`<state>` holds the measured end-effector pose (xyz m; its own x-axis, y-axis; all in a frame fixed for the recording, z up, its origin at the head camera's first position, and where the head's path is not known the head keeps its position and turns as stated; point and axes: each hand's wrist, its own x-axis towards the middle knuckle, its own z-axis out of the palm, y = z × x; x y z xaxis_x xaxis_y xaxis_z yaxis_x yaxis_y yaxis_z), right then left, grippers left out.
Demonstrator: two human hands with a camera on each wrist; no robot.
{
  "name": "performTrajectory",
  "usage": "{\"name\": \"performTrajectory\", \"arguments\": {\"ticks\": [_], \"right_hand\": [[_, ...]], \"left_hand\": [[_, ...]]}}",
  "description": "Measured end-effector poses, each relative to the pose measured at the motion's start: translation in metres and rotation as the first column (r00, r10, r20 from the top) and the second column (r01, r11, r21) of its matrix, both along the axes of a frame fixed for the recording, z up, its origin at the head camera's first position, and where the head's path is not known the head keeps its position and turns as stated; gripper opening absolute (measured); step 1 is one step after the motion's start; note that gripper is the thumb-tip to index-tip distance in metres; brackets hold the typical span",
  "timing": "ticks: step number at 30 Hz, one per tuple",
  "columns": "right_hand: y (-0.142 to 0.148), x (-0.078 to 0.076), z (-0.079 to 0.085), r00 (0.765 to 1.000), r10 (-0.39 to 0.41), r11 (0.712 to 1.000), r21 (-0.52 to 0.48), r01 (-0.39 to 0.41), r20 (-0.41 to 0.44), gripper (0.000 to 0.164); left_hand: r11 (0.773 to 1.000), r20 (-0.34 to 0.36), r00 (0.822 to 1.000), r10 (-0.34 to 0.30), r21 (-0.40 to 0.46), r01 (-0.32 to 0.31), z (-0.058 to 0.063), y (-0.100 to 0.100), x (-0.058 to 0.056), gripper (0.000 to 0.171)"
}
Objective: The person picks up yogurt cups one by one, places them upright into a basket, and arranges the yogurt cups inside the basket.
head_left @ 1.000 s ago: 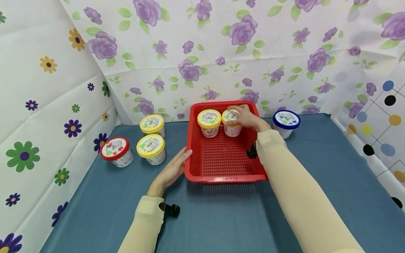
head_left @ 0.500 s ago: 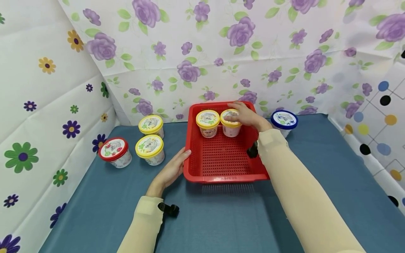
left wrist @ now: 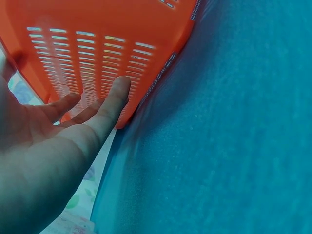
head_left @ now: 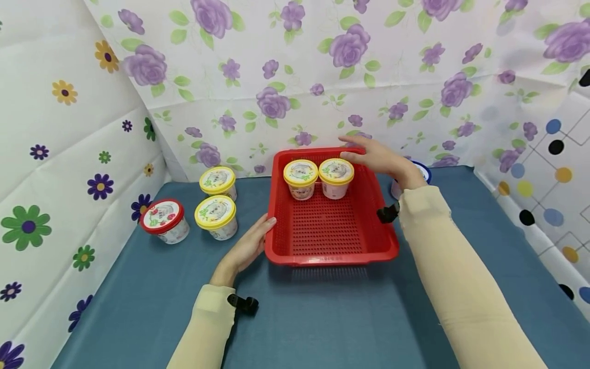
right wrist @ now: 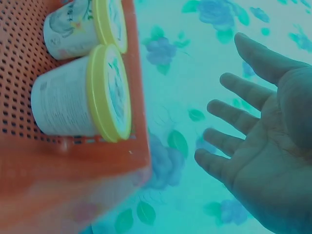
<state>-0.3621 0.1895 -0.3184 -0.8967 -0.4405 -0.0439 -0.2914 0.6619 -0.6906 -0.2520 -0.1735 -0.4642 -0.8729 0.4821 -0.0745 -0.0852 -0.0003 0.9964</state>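
A red perforated plastic basket (head_left: 322, 260) stands on the blue cloth. At its back are two yellow-lidded paper tubs, a left tub (head_left: 300, 173) and a right tub (head_left: 336, 171), upright side by side. My left hand (head_left: 246, 247) holds the basket's left side, thumb over the rim; in the left wrist view its extended fingers (left wrist: 105, 114) lie against the slotted outer wall (left wrist: 87, 44). Over the basket's back right corner, my right hand (head_left: 380, 156) hovers with fingers spread. The right wrist view shows that palm (right wrist: 263, 131) holding nothing, apart from the right tub (right wrist: 66, 97).
Left of the basket stand two more yellow-lidded tubs, one behind (head_left: 217, 180) and one in front (head_left: 215, 212), plus a red-lidded tub (head_left: 162, 216). A blue-lidded tub (head_left: 422, 171) is partly hidden behind my right wrist. Flowered sheets (head_left: 272, 77) hang behind the table.
My right hand has let go of the right yellow-lidded tub in the basket and moved up and to the right. My left hand stays on the basket's side.
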Motion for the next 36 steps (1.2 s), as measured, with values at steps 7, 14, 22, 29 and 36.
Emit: {"name": "performTrajectory", "arguments": {"ticks": [7,14,22,29,36], "right_hand": [[0.039,0.017,-0.006,0.996,-0.066,0.995,-0.083,0.061,-0.058,0.069],[0.083,0.028,-0.022,0.981,-0.174,0.981,-0.098,0.166,-0.083,0.070],[0.108,0.032,-0.045,0.982,-0.170,0.984,-0.058,0.166,-0.083,0.071],[0.123,0.034,-0.066,0.975,-0.210,0.977,-0.043,0.208,-0.071,0.070],[0.131,0.034,-0.080,0.971,-0.219,0.975,-0.062,0.213,-0.100,0.069]], "left_hand": [[1.000,0.002,1.000,-0.002,-0.016,0.002,0.001,-0.001,-0.001,0.064],[1.000,0.004,1.000,0.004,-0.017,-0.004,0.001,-0.002,0.000,0.065],[1.000,0.004,1.000,-0.001,-0.017,0.001,0.002,0.000,0.001,0.064],[1.000,0.006,1.000,0.001,-0.024,-0.001,0.002,0.001,0.002,0.063],[1.000,0.010,1.000,0.003,-0.011,-0.003,0.003,-0.002,0.002,0.063]]}}
